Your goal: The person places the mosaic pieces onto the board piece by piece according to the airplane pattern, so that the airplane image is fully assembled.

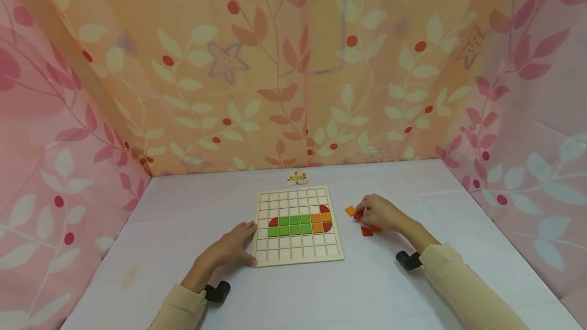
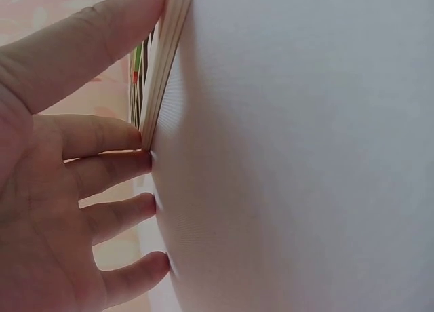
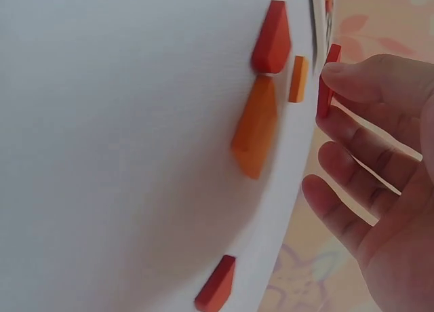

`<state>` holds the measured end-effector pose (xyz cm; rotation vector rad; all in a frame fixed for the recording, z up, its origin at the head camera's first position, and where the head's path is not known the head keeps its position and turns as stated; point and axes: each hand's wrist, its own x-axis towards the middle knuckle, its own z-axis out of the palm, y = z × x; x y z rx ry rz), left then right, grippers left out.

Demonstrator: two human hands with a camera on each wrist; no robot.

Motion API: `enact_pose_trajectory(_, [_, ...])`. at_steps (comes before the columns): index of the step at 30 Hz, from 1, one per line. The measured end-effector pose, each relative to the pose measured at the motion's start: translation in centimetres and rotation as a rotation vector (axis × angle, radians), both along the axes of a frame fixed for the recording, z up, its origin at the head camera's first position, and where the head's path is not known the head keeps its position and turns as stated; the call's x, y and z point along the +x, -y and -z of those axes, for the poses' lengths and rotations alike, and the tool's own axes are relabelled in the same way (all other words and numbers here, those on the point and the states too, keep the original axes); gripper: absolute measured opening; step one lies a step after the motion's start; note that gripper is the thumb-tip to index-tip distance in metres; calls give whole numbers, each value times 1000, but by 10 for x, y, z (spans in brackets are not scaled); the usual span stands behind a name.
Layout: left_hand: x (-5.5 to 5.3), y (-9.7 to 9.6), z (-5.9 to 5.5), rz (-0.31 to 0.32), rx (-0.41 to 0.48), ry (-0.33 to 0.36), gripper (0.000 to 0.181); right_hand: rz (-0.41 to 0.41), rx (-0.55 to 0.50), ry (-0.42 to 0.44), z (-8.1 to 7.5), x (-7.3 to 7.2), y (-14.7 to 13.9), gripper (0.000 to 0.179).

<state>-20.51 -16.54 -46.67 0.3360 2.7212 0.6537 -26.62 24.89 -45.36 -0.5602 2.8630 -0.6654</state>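
A wooden grid board [image 1: 298,254] lies on the table, bearing green tiles [image 1: 289,225], orange tiles [image 1: 317,223] and red rounded tiles [image 1: 327,226]. At its left side my left hand [image 1: 231,246] rests with thumb and fingertips against the edge, fingers spread and fairly straight. To the right of the board, my right hand [image 1: 381,212] pinches a red tile [image 3: 325,100] between thumb and fingers, just off the table. Around that hand lie loose tiles: an orange tile [image 3: 255,129], a red tile [image 3: 272,41], a smaller-looking orange tile [image 3: 298,80] and another red tile [image 3: 217,285].
Behind the board lies a small picture card [image 1: 297,176] with a coloured pattern on a grid. Patterned curtains [image 1: 220,90] close off the back and both sides of the white table [image 1: 183,208]. Black wrist-camera mounts [image 1: 217,292] sit beneath both wrists.
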Motion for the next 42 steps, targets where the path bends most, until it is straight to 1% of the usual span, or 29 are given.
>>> enact_pose_trajectory(5, [0,-1,0,-4,-7,-1,100,2,-30,-14,-6,0,6,20])
enact_pose_trajectory(11, [0,-1,1,1,2,-6,99,-39,-49,-37,-11,-1,14,18])
enact_pose_trajectory(15, [1,0,1,3,1,-7,99,-86,-68,-62,-13,-2,24,19])
enact_pose_trajectory(22, [1,1,-1,14,6,-9,98,-144,-104,-85,-20,-6,52,20])
enact_pose_trajectory(27, [2,2,0,31,-1,-23,95,-193,-88,-117,-21,-8,72,20])
enact_pose_trajectory(32, [1,3,1,34,-6,-32,96,-235,-75,-152,-22,-11,91,19])
enact_pose_trajectory(36, [1,3,1,26,-2,-28,97,-257,-69,-156,-21,-13,108,17])
enact_pose_trajectory(42, [1,3,-1,12,39,-5,99,-271,-59,-143,-18,-14,132,18])
